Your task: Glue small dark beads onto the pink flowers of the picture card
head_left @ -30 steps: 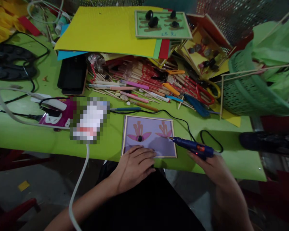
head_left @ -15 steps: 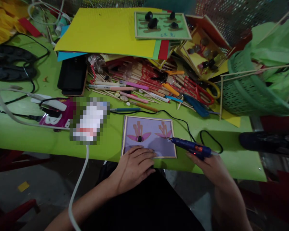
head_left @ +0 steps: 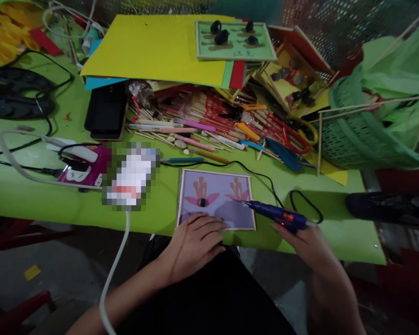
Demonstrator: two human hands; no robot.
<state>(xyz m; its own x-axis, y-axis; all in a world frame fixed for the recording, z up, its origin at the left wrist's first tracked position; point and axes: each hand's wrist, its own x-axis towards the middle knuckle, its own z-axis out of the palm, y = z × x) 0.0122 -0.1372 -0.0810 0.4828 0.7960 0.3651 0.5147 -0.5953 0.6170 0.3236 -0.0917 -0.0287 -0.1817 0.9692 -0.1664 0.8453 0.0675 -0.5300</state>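
Note:
A purple card (head_left: 214,186) framed with thin wooden sticks lies at the table's front edge. Two pink-and-brown paper plants decorate it, and a black stone (head_left: 202,202) sits on the left one. My left hand (head_left: 199,237) rests flat over the card's lower edge, fingers stretched out and holding nothing. In my right hand (head_left: 305,239) is a blue glue gun (head_left: 275,214) with a small red light glowing. Its metal tip points left, at the base of the right plant; whether it touches the card I cannot tell.
A phone (head_left: 132,177) on a white cable lies left of the card, by a purple power strip (head_left: 80,172). Behind are pens, sticks and scissors (head_left: 296,139), plus yellow sheets (head_left: 153,46) and a green framed card (head_left: 235,44). A green basket (head_left: 349,125) stands right.

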